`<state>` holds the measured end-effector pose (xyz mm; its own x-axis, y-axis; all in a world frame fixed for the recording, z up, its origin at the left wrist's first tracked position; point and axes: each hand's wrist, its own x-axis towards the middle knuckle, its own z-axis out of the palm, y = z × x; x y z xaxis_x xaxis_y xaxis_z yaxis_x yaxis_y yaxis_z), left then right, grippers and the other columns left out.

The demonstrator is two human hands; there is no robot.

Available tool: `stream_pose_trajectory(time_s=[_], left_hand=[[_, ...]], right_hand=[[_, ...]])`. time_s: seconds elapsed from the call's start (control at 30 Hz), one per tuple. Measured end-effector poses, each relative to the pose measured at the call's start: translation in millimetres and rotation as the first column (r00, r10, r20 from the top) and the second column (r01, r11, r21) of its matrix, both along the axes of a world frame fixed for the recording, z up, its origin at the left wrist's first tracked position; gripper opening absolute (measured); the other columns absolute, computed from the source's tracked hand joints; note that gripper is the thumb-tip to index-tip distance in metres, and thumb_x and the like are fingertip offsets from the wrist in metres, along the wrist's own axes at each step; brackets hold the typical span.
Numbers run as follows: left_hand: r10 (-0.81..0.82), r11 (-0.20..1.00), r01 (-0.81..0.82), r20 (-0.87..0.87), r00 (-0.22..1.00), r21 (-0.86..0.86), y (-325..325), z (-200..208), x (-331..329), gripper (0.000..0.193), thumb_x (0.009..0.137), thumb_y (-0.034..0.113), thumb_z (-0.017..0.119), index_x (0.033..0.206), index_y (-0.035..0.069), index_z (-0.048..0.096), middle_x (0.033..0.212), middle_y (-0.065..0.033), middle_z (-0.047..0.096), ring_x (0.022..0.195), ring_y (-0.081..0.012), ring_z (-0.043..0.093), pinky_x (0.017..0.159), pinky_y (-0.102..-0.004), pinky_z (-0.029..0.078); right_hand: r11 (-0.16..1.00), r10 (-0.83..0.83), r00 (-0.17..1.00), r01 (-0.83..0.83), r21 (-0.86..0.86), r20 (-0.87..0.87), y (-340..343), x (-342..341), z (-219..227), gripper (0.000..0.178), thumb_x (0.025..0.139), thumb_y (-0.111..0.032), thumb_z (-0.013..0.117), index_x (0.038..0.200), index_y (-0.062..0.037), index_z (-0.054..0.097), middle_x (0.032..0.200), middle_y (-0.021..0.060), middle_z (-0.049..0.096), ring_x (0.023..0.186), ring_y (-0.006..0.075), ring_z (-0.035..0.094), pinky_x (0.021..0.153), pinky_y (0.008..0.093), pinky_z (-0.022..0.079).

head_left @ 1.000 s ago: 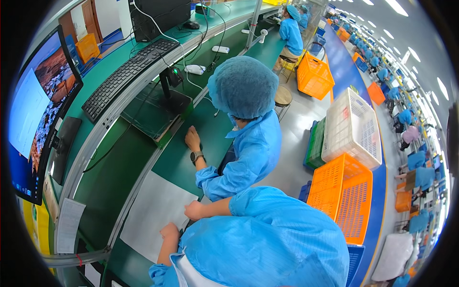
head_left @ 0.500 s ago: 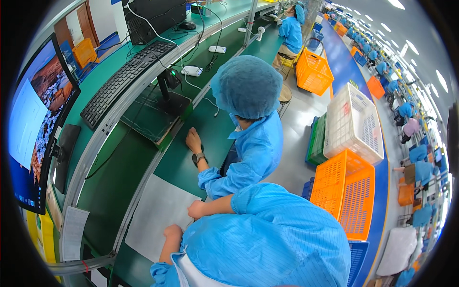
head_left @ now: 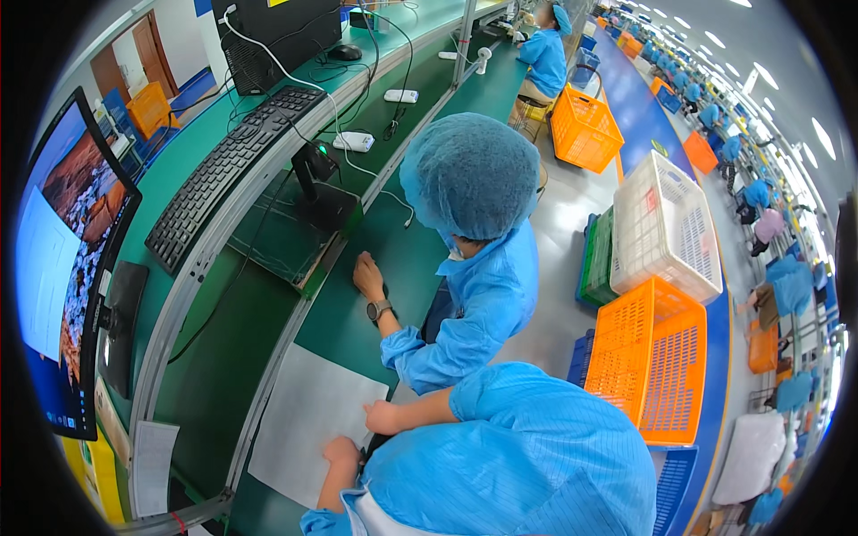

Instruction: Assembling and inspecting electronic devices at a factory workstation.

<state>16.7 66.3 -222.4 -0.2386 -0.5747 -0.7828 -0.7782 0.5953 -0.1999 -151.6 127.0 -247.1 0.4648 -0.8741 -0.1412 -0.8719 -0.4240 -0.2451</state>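
Note:
My right hand (head_left: 382, 417) lies at the near edge of a large white sheet (head_left: 308, 411), fingers curled and one tip poking forward. Closer to the lower edge, my left hand (head_left: 339, 449) rests on the same sheet, closed like a fist. What either hand holds, if anything, is hidden. Both forearms come out of my blue smock (head_left: 509, 456). Beside me sits a co-worker (head_left: 483, 286) in a blue smock and hairnet. The co-worker's hand (head_left: 367, 277), with a watch at the wrist, lies on the green tabletop (head_left: 344, 326).
A monitor (head_left: 76, 259) and black keyboard (head_left: 232, 165) stand on a raised green shelf at left. Below it a black stand (head_left: 317, 196) sits with white cables. Orange crates (head_left: 626, 348) and a white crate (head_left: 666, 223) fill the right side. Another person (head_left: 543, 58) sits farther off.
The view has shifted slightly, so the sheet, hands and co-worker appear a little lower and to the right. Both hands stay at the sheet; a fingertip of the right one shows more clearly.

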Motion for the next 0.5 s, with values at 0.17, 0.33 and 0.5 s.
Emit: stream_pose_trajectory(time_s=[0.17,0.33,0.5], left_hand=[[0.142,0.99,-0.142,0.016,0.99,0.005,5.8,11.8,-6.8,0.052,0.054,0.031,0.084,0.1,0.012,0.068,0.106,-0.0077,0.065,0.099,-0.0269,0.063,0.079,-0.0411,0.049],[0.121,0.992,-0.122,-0.039,0.992,-0.043,4.5,5.0,0.4,0.061,0.048,0.037,0.088,0.098,0.01,0.068,0.104,-0.0104,0.066,0.097,-0.0276,0.064,0.078,-0.0377,0.053],[0.158,0.987,-0.158,-0.013,0.987,0.006,3.2,4.5,3.0,0.057,0.053,0.033,0.085,0.102,0.012,0.067,0.107,-0.0087,0.065,0.101,-0.0285,0.062,0.085,-0.0455,0.048]], right_hand=[[0.985,0.082,0.996,-0.078,0.157,-0.02,-1.3,4.7,3.4,0.019,0.073,-0.013,0.054,0.078,0.0011,0.066,0.115,0.0422,0.047,0.06,0.0296,0.063,0.044,0.0382,0.043],[0.991,0.058,0.998,-0.053,0.122,-0.04,0.5,5.3,5.7,0.015,0.074,-0.014,0.053,0.075,-0.0026,0.063,0.116,0.0425,0.046,0.058,0.029,0.063,0.043,0.0392,0.044],[0.991,-0.016,1.0,0.016,0.136,-0.003,0.1,2.8,9.5,0.015,0.075,-0.015,0.053,0.078,-0.0034,0.062,0.117,0.04,0.047,0.061,0.0306,0.064,0.047,0.041,0.046]])
